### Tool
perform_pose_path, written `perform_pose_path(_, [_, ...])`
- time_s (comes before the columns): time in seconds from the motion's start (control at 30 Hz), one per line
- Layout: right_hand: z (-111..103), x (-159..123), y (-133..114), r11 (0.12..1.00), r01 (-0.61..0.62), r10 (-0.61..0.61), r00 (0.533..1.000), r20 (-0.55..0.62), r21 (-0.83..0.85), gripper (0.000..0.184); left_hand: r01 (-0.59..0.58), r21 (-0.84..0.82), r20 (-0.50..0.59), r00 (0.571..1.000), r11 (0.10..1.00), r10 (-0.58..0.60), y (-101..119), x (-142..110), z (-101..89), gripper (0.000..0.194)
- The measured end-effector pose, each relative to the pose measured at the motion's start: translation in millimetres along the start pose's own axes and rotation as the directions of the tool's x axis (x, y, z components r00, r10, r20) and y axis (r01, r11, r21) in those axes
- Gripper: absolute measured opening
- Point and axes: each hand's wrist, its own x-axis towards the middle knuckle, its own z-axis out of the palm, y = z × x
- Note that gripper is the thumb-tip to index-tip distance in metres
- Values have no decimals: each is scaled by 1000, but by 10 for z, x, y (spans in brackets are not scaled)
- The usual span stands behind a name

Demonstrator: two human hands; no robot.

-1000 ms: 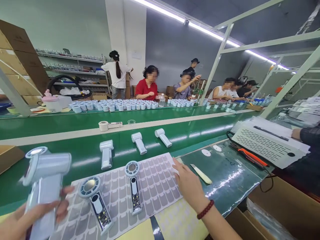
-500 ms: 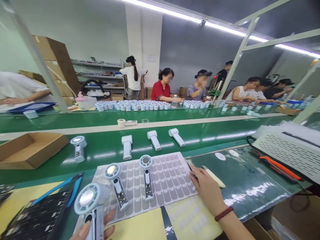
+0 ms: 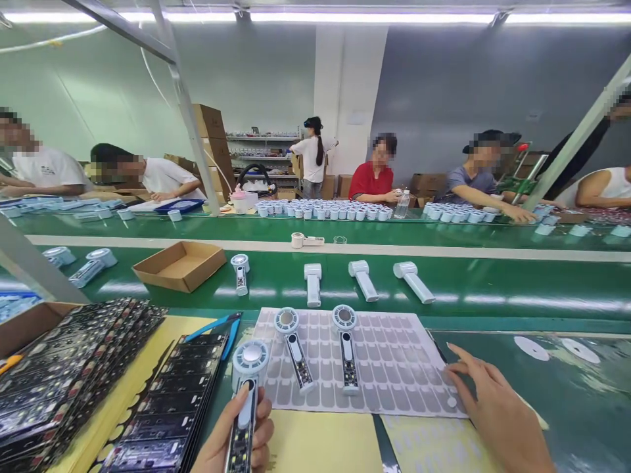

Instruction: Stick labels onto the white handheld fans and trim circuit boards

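My left hand is closed around a light-blue handheld fan, its thumb on the handle, where a circuit board shows. My right hand has its fingers apart beside the right edge of a sheet of grey stickers. Close to those fingertips lies a thin dark tool, whose kind I cannot make out. Two more fans with bare boards, a left one and a right one, rest face up on the sheet. A pale handle-like object is mostly hidden under my right hand.
Stacked circuit boards and blue-handled pliers lie at left. A cardboard tray and several fans, one of them white-backed, are on the green belt. Beyond, co-workers sit behind rows of light-blue cups.
The view has swung left, so the scene sits further right. My left hand still holds the fan, now more upright. My right hand's fingers have come off the dark tool and spread.
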Motion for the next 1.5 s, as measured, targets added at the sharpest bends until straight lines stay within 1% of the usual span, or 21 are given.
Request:
perform_pose_path(0.03, [-72,16,-130,1000,-11,11,999,-31,8,54,-4,-2,-28,1000,1000,4,-4,-38,59,27])
perform_pose_path(0.1, [-220,30,-477,995,-56,59,998,-36,87,55,-3,15,-95,995,1000,5,-11,-98,176,29])
perform_pose_path(0.13, [-285,19,-689,977,-88,93,996,-13,193,53,-5,30,-130,991,1000,9,-17,-118,230,26])
perform_pose_path(0.17, [-338,-7,-920,935,-134,123,991,54,329,53,-7,43,-166,986,999,15,-24,-131,279,23])
perform_pose_path(0.2, [-378,-47,-1161,866,-186,126,979,159,464,54,-9,51,-200,980,999,19,-33,-139,323,21])
perform_pose_path(0.23, [-403,-98,-1403,775,-241,119,963,240,584,55,-7,55,-230,973,998,19,-45,-143,359,20])
perform_pose_path(0.3, [-416,-210,-1852,557,-310,2,928,372,771,52,-7,58,-267,963,998,22,-75,-139,407,16])
perform_pose_path(0.33, [-410,-257,-2043,470,-350,-60,903,425,810,51,-14,61,-273,962,998,30,-91,-134,419,14])
perform_pose_path(0.37, [-401,-291,-2203,418,-382,-110,879,463,824,52,-27,65,-274,961,998,44,-107,-127,421,12])
perform_pose_path(0.4, [-390,-310,-2333,387,-418,-145,853,502,822,53,-41,68,-267,962,997,58,-120,-118,416,10])
perform_pose_path(0.47, [-370,-309,-2508,363,-470,-185,810,556,805,56,-61,59,-238,969,996,74,-136,-95,384,10])
perform_pose_path(0.53, [-357,-278,-2601,353,-500,-195,787,585,791,58,-56,35,-205,977,998,62,-133,-68,339,10])
perform_pose_path(0.6, [-347,-245,-2651,342,-523,-188,776,602,781,58,-44,16,-183,982,999,46,-118,-40,302,10])
perform_pose_path(0.73, [-339,-215,-2715,313,-589,-151,744,651,745,60,-39,1,-219,975,999,39,-83,-13,305,18])
perform_pose_path(0.83, [-348,-207,-2751,296,-626,-118,725,678,721,60,-47,-21,-238,970,999,41,-73,-21,347,16])
perform_pose_path(1.0, [-377,-188,-2782,300,-646,-92,713,695,702,59,-51,-41,-235,971,998,40,-70,-45,372,13])
perform_pose_path(1.37, [-370,-161,-2781,281,-663,-115,694,711,693,52,-25,-47,-249,968,999,12,-64,-46,362,15])
perform_pose_path(1.5, [-362,-163,-2773,295,-651,-122,701,703,700,50,-24,-46,-240,971,999,12,-69,-61,366,14])
